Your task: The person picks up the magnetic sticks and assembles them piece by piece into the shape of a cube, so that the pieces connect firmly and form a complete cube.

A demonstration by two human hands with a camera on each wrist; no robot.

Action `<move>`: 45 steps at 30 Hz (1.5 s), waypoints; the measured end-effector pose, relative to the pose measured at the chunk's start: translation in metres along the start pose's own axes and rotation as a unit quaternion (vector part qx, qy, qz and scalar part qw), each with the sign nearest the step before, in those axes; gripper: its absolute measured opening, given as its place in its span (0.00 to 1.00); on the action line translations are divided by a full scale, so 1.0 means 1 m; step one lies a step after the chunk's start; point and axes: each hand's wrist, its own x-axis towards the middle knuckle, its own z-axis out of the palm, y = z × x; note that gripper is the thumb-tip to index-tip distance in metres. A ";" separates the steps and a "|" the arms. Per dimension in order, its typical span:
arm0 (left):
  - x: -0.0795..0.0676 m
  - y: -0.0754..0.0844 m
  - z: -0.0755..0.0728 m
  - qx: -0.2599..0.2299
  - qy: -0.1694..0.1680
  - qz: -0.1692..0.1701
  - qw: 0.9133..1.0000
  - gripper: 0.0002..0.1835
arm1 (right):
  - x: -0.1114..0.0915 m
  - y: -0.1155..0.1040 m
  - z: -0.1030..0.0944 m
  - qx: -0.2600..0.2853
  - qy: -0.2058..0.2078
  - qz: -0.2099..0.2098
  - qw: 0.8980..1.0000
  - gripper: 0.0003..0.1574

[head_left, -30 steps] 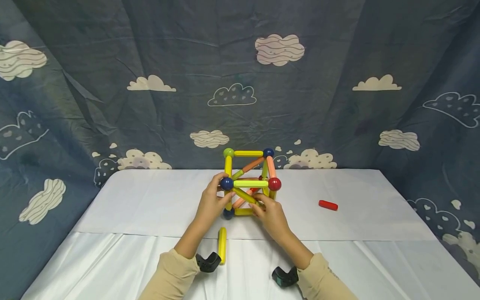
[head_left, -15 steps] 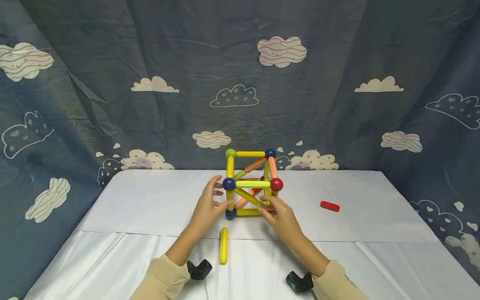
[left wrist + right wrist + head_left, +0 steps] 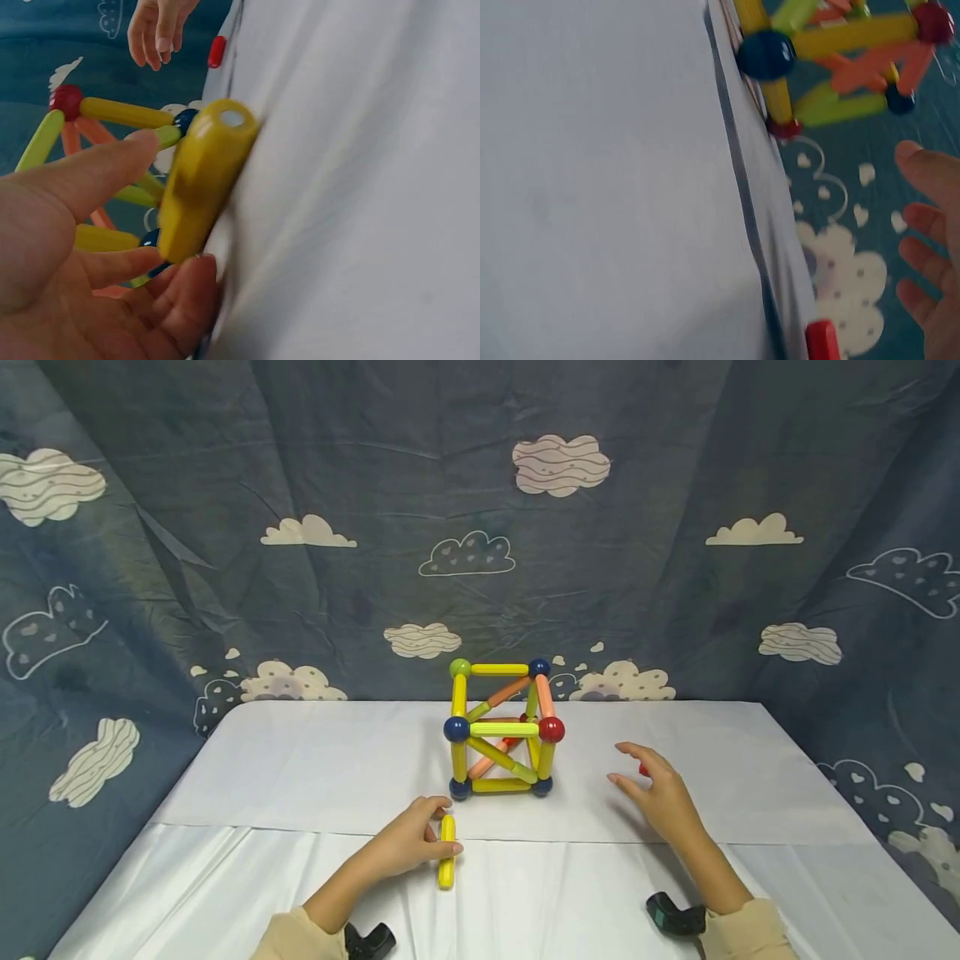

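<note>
A cube-shaped frame of magnetic rods and balls [image 3: 504,729] stands by itself near the middle of the table, with yellow, green and orange rods joined by blue, red and green balls. My left hand [image 3: 408,841] is over a loose yellow rod [image 3: 447,875] in front of it. In the left wrist view the thumb and fingers are spread around that rod [image 3: 206,180], not clearly pinching it. To the right of the cube, my right hand [image 3: 663,797] has its thumb and fingers apart, holding nothing. Beside it a short red rod [image 3: 643,770] is mostly hidden behind the fingers.
A white cloth [image 3: 315,768] covers the table. Behind and at the sides hangs a dark blue curtain [image 3: 420,468] with cloud prints. Black camera mounts [image 3: 675,916] are worn at both wrists.
Both hands have let go of the cube. The left moved down toward the loose yellow rod, and the right moved right to the red rod. The cube stays in place.
</note>
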 end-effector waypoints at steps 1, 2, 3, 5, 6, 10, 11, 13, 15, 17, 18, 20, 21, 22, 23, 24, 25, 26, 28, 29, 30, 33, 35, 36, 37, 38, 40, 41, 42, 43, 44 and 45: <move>-0.001 -0.001 0.002 0.003 -0.004 0.000 1.000 0.37 | 0.000 0.007 -0.003 -0.002 -0.007 0.009 1.000 0.31; -0.002 -0.001 0.003 0.007 -0.007 0.000 1.000 0.37 | -0.001 0.013 -0.005 -0.007 -0.016 0.018 1.000 0.32; -0.002 -0.002 0.004 0.011 -0.007 0.001 1.000 0.37 | -0.002 0.019 -0.008 -0.013 -0.029 0.027 0.999 0.34; -0.003 -0.001 0.006 0.010 -0.006 0.002 1.000 0.36 | -0.004 0.029 -0.013 -0.029 -0.063 0.058 0.996 0.37; -0.004 0.000 0.006 0.006 -0.008 -0.001 1.000 0.35 | -0.005 0.033 -0.014 -0.036 -0.084 0.076 0.993 0.39; -0.005 0.003 0.004 -0.049 -0.026 -0.014 0.998 0.30 | -0.011 0.045 -0.017 -0.079 -0.137 0.126 0.979 0.37; -0.005 0.003 0.004 -0.067 -0.030 -0.019 0.997 0.29 | -0.012 0.047 -0.016 -0.087 -0.137 0.128 0.978 0.34; -0.005 0.004 0.002 -0.104 -0.033 -0.020 0.994 0.26 | -0.013 0.048 -0.015 -0.102 -0.127 0.127 0.978 0.28; -0.005 0.003 0.001 -0.133 -0.031 -0.017 0.991 0.24 | -0.012 0.045 -0.015 -0.114 -0.119 0.124 0.978 0.23; -0.005 0.004 -0.001 -0.150 -0.025 -0.011 0.988 0.22 | -0.010 0.039 -0.016 -0.112 -0.128 0.127 0.977 0.21; -0.006 0.005 -0.003 -0.155 -0.020 -0.005 0.988 0.21 | -0.008 0.035 -0.017 -0.109 -0.132 0.126 0.977 0.22; -0.006 0.008 -0.007 -0.158 -0.007 0.007 0.987 0.21 | -0.004 0.025 -0.018 -0.097 -0.135 0.118 0.979 0.22; -0.006 0.009 -0.010 -0.159 0.003 0.015 0.987 0.21 | -0.001 0.020 -0.019 -0.090 -0.133 0.112 0.981 0.22; -0.007 0.011 -0.012 -0.159 0.014 0.023 0.987 0.21 | 0.002 0.014 -0.020 -0.079 -0.127 0.101 0.983 0.23; -0.008 0.013 -0.015 -0.159 0.028 0.030 0.986 0.22 | 0.005 0.008 -0.020 -0.067 -0.119 0.092 0.986 0.22; -0.008 0.015 -0.018 -0.161 0.042 0.036 0.985 0.22 | 0.008 0.002 -0.020 -0.054 -0.109 0.083 0.989 0.22; -0.009 0.017 -0.021 -0.167 0.056 0.041 0.984 0.23 | 0.011 -0.005 -0.020 -0.041 -0.099 0.074 0.991 0.22; -0.009 0.019 -0.024 -0.173 0.070 0.045 0.981 0.23 | 0.015 -0.012 -0.020 -0.027 -0.088 0.067 0.994 0.22; -0.010 0.025 -0.030 -0.188 0.099 0.051 0.976 0.24 | 0.024 -0.026 -0.021 -0.002 -0.066 0.052 0.996 0.22; -0.010 0.028 -0.033 -0.197 0.113 0.055 0.972 0.24 | 0.028 -0.033 -0.021 0.010 -0.056 0.047 0.997 0.22; -0.010 0.032 -0.036 -0.207 0.125 0.058 0.969 0.23 | 0.033 -0.040 -0.022 0.023 -0.047 0.040 0.998 0.22; -0.008 0.041 -0.046 -0.227 0.160 0.081 0.957 0.23 | 0.047 -0.060 -0.022 0.057 -0.027 0.023 0.998 0.23; -0.003 0.046 -0.052 -0.238 0.182 0.102 0.949 0.23 | 0.056 -0.071 -0.021 0.087 -0.018 0.013 0.996 0.23; -0.001 0.049 -0.055 -0.243 0.192 0.112 0.944 0.23 | 0.060 -0.076 -0.020 0.101 -0.015 0.010 0.995 0.24; 0.003 0.051 -0.058 -0.250 0.201 0.124 0.939 0.23 | 0.063 -0.081 -0.018 0.110 -0.014 0.008 0.994 0.24; 0.006 0.053 -0.060 -0.259 0.208 0.136 0.933 0.23 | 0.067 -0.085 -0.016 0.118 -0.013 0.004 0.993 0.24; 0.013 0.058 -0.064 -0.278 0.220 0.154 0.922 0.23 | 0.074 -0.092 -0.012 0.132 -0.013 -0.003 0.991 0.24; 0.017 0.060 -0.066 -0.287 0.224 0.163 0.917 0.23 | 0.077 -0.096 -0.010 0.136 -0.014 -0.004 0.991 0.24; 0.021 0.062 -0.068 -0.295 0.226 0.171 0.912 0.22 | 0.080 -0.099 -0.007 0.141 -0.016 -0.005 0.990 0.24; 0.025 0.064 -0.070 -0.304 0.227 0.180 0.908 0.22 | 0.083 -0.101 -0.005 0.143 -0.019 -0.005 0.990 0.24; 0.029 0.067 -0.071 -0.309 0.228 0.187 0.904 0.22 | 0.085 -0.103 -0.002 0.145 -0.023 -0.003 0.989 0.23; 0.032 0.069 -0.073 -0.314 0.230 0.192 0.901 0.22 | 0.087 -0.105 0.000 0.147 -0.027 -0.001 0.989 0.24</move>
